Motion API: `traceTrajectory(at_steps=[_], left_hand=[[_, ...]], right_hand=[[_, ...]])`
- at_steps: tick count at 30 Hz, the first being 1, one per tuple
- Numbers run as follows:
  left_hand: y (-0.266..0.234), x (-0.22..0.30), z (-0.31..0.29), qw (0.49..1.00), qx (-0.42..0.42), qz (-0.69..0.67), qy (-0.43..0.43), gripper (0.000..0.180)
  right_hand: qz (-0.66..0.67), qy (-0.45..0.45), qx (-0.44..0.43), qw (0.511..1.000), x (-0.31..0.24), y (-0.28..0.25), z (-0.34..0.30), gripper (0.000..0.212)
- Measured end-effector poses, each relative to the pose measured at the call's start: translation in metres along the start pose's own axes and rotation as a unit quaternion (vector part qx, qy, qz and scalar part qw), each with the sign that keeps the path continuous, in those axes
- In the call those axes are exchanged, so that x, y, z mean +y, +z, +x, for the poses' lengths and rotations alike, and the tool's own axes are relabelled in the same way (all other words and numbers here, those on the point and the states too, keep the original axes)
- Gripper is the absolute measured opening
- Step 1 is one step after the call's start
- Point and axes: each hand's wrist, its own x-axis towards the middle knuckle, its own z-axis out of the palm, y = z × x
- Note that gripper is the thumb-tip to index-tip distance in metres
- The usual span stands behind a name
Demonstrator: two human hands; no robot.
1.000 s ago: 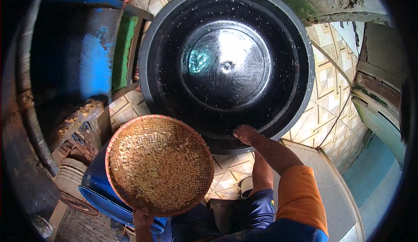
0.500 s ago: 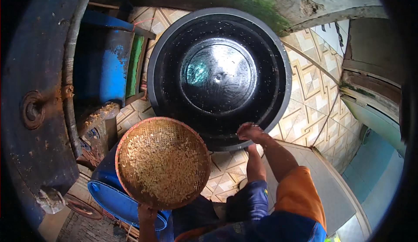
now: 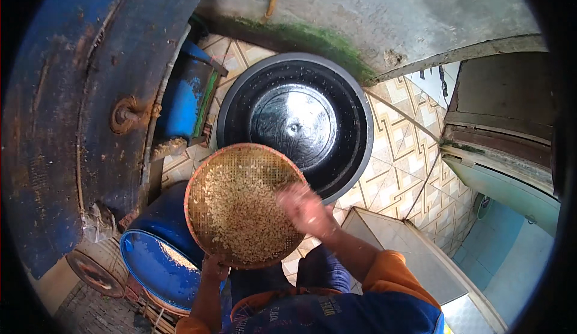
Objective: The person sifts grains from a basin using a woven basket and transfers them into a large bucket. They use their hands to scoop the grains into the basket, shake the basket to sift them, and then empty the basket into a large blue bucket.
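Note:
A round woven basket with a reddish rim holds many pale, split-looking beans or grains, thickest toward its lower middle. My left hand grips the basket's near rim from below, its fingers mostly hidden under the weave. Over the basket's right side hovers my right hand, smeared by motion, with pale bits on its skin. Whether its fingers are closed does not show. Behind the basket stands a wide black tub, wet inside, with pale specks on its wall; the basket overlaps its near left edge.
A blue drum with pale grains inside sits open at the lower left. Left of me is a large dark rusty vessel, with a blue container beyond. A mossy wall closes the back. Patterned tiles lie right of the tub.
My right hand has moved from the tub's near rim to over the basket. The basket has shifted right and slightly away from me, and the view has turned toward the left.

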Motion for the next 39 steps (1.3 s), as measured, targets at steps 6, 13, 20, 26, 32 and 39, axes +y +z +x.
traceTrajectory(at_steps=[6,13,20,26,32,39], left_hand=[[-0.055,-0.006,0.008,0.923,0.014,0.369,0.110,0.038],[-0.077,0.011,-0.001,0.997,0.062,0.041,0.028,0.034],[-0.107,0.012,-0.004,0.985,0.126,0.122,0.000,0.030],[-0.125,0.014,-0.012,0.991,-0.017,0.122,0.057,0.033],[-0.078,0.015,0.002,1.000,-0.005,0.025,0.001,0.045],[-0.022,0.021,-0.005,0.995,0.073,0.063,0.039,0.052]], right_hand=[[-0.084,0.258,0.071,0.960,0.190,-0.001,-0.021,0.018],[-0.256,0.208,-0.290,0.899,0.340,0.093,-0.112,0.025],[-0.195,0.220,-0.348,0.890,0.357,0.133,-0.124,0.022],[-0.249,0.192,-0.309,0.897,0.350,0.137,-0.127,0.016],[-0.305,0.200,-0.337,0.868,0.338,0.117,-0.136,0.010],[0.158,0.164,0.088,0.970,0.114,0.031,-0.024,0.014]])
